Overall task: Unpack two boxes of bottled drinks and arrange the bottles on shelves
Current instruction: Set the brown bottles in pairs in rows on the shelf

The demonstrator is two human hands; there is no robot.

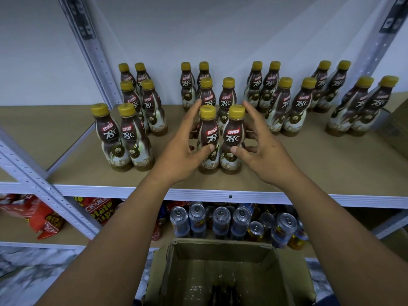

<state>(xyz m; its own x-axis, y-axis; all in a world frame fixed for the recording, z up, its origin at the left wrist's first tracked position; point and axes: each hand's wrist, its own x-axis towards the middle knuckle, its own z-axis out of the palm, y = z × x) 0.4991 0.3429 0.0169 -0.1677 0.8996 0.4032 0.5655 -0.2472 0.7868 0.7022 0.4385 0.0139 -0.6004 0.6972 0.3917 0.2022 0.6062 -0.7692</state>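
On the shelf (309, 164), left hand (181, 155) clasps one bottle (208, 129), right hand (265, 155) its neighbour (233, 133) (both upright)

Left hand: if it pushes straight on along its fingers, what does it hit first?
Probably the second-row Kopiko bottle just beyond the left hand's raised fingertips, behind the front-left Kopiko bottle it holds. Depth is unclear; it might slip past on the left.

A single wide-angle view is taken from head height, aimed forward and slightly down, close to a shelf (320, 164); an open box (220, 250) is seen directly below.
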